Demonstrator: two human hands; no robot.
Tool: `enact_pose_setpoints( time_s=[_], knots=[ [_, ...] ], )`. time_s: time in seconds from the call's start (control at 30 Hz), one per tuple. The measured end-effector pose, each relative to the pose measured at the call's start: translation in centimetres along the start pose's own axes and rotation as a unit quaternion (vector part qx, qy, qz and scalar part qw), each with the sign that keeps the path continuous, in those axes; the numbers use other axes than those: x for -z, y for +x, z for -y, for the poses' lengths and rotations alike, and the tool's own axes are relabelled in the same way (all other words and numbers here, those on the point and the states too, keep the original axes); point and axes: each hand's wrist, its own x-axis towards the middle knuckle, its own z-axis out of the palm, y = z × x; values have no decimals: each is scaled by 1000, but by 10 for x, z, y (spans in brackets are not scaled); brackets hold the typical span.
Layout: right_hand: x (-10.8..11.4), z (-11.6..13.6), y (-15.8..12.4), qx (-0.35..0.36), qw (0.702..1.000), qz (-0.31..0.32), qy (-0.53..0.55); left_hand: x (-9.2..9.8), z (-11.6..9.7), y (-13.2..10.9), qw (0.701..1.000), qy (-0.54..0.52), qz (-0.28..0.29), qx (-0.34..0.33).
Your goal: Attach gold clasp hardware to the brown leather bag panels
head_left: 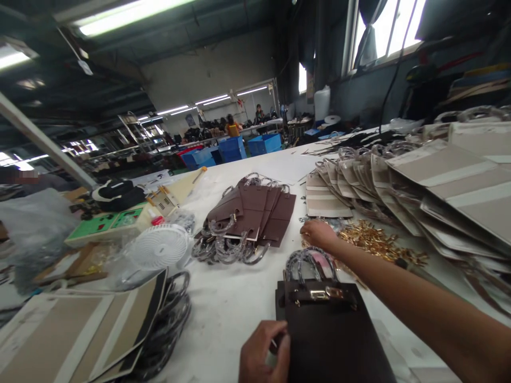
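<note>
A dark brown handbag panel (335, 335) lies in front of me, with a strap and gold clasp (318, 294) across its top and plastic-wrapped handles (301, 263) above. By its left edge is my left hand (263, 351), its fingers curled in toward the thumb; whatever they hold is too small to make out. My right hand (319, 235) reaches across beyond the handles to small metal pieces on the table, beside a heap of gold hardware (367, 239). Its fingers are bent down and pressed together, and their tips are hidden.
Brown bag panels with wrapped handles (255, 210) lie fanned on the white table (223, 303). Beige panels are stacked at right (447, 170) and lower left (80, 324). A white fan (162, 246) stands at left. Blue bins (231, 149) and two people are farther back.
</note>
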Motion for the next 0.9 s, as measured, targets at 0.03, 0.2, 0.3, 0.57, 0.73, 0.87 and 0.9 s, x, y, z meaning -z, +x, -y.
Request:
enact_pose_setpoints(
  time_s=[0.03, 0.2, 0.3, 0.57, 0.73, 0.87, 0.9],
  knots=[
    [2, 0, -1, -6, 1000, -6, 15, -7, -2, 3, 1000, -16, 22, -4],
    [32, 15, -39, -33, 992, -38, 119, -14, -18, 25, 994, -67, 67, 59],
    [56, 46, -88, -26, 976, -32, 214, -13, -30, 42, 981, -120, 83, 130],
    [58, 131, -192, -88, 846, -73, 521, -17, -55, 47, 968, -205, 122, 82],
    [50, 144, -213, -124, 847, -80, 510, -4, -62, 30, 970, -193, 126, 77],
    [48, 148, -222, -115, 825, -38, 553, 3, -62, 24, 978, -163, 117, 60],
    [48, 147, -223, -109, 822, -34, 558, 5, -62, 23, 978, -158, 122, 54]
  ],
)
